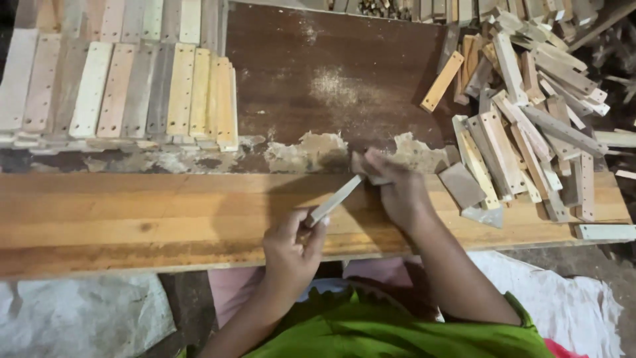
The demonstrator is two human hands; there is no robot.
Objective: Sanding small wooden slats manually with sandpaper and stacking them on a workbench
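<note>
Stacked slats (126,89) left, loose slat heap (530,113) right, on workbench (132,212).

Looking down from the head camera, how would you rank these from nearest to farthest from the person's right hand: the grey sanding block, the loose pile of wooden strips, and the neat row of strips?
From the right hand:
1. Grey sanding block, just to its right.
2. Loose pile of wooden strips, farther right and up.
3. Neat row of strips, far left across the bench.

Bare forearms, bright green garment, pink cloth beneath, no sleeves
</note>
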